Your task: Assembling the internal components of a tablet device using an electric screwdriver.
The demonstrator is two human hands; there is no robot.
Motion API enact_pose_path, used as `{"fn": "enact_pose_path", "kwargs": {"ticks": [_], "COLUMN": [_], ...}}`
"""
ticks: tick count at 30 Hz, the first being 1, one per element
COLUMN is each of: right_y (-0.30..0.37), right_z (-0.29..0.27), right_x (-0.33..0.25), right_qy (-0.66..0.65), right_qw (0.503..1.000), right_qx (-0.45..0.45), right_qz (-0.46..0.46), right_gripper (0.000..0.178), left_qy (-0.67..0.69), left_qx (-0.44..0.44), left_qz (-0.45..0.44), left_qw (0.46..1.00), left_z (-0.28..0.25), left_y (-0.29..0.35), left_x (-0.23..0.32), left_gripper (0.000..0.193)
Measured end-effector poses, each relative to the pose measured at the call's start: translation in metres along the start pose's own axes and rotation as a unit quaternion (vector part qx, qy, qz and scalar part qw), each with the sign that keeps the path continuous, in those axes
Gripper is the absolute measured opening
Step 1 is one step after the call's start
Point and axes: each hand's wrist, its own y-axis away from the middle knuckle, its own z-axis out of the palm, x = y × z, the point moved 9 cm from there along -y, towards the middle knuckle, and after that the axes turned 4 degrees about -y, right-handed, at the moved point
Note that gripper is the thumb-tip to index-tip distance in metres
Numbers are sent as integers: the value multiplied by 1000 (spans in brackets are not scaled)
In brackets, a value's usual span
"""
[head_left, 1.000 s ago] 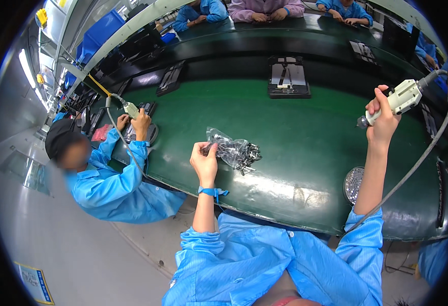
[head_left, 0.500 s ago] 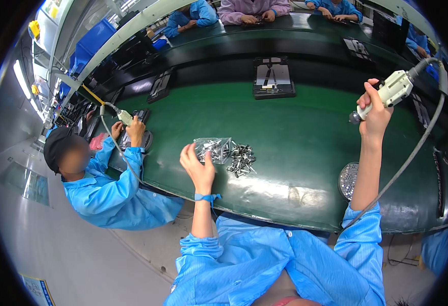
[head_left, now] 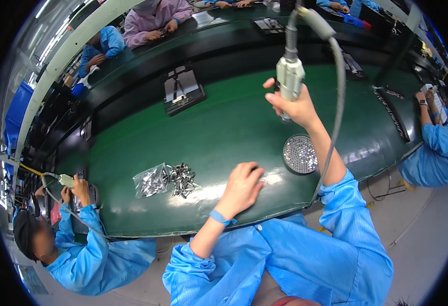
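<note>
Two bare hands are at work over the green bench [head_left: 224,137], and I'll place everything by the round dish [head_left: 286,162] full of small silvery pieces. Just beyond the dish, the right hand [head_left: 298,107] is raised with its fingers wrapped around a pale electric screwdriver [head_left: 290,79], gripping its body, the tip end pointing down. A grey cable [head_left: 337,102] loops from the tool's top and hangs down on the dish's right side. Left of the dish and a little nearer the wearer, the left hand [head_left: 242,187] is palm down, its fingers loosely bent and somewhat spread, with nothing that I can see in them; whether they touch the bench I cannot tell. Farther left of the dish lies a loose heap of black and silvery screws [head_left: 183,179], and just beside that, farther from the dish again, a clear plastic bag [head_left: 151,181] with more pieces inside. Beyond the dish and to its left sits a flat dark device [head_left: 183,89] with grey panels. A dark strip [head_left: 393,115] stretches well to the dish's right. Far left of the dish, a co-worker in a black cap [head_left: 26,232] holds a similar pale tool [head_left: 67,180].
</note>
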Motion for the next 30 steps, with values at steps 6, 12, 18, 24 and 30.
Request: {"fn": "enact_pose_path", "kwargs": {"ticks": [6,12,18,24,30], "right_y": [45,42,43,49,46], "right_z": [-70,-84,-83,-55,-53], "right_x": [24,24,28,34,36], "right_qy": [17,32,24,-55,-43], "right_qw": [995,990,992,994,996], "right_qx": [93,122,119,72,65], "right_qz": [-42,-66,-48,-54,-38], "right_gripper": [26,26,26,24,27], "left_qy": [52,80,120,64,-63], "left_qx": [-23,-16,-38,-18,-31], "left_qz": [-27,-61,-91,-73,8], "left_qw": [998,995,988,995,998], "left_z": [67,90,70,40,36], "left_y": [-60,-90,-79,-60,-50], "left_x": [25,25,3,-24,-12], "left_gripper": [87,127,117,93,65]}}
